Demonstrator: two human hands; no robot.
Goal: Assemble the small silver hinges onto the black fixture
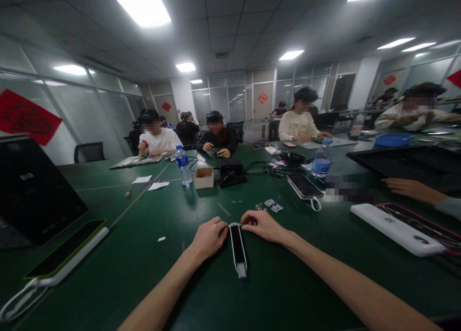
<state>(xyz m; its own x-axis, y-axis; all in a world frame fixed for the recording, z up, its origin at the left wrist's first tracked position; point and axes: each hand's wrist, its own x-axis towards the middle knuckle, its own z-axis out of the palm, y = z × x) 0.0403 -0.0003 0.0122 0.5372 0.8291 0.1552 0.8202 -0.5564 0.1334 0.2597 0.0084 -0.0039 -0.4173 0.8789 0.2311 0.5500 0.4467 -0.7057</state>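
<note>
A slim black device with a white frame [238,247] lies lengthwise in front of me on the green table [187,292]. A light grey block-like piece [241,271] sits at its near end. My left hand [211,237] has its fingers closed at the device's far left corner. At the far right corner, my right hand [263,225] pinches with thumb and curled fingers. The fingertips are too small to show exactly what they grip. Just beyond my right hand lie several small metal rings [260,206] and some flat pale plates [273,205].
Past my hands stand a small cardboard box [204,178], a black stand [231,171] and water bottles [183,165]. Phones [304,185] and a white power bank [396,228] lie to the right, near a co-worker's hand [414,189]. A black monitor [32,192] stands left.
</note>
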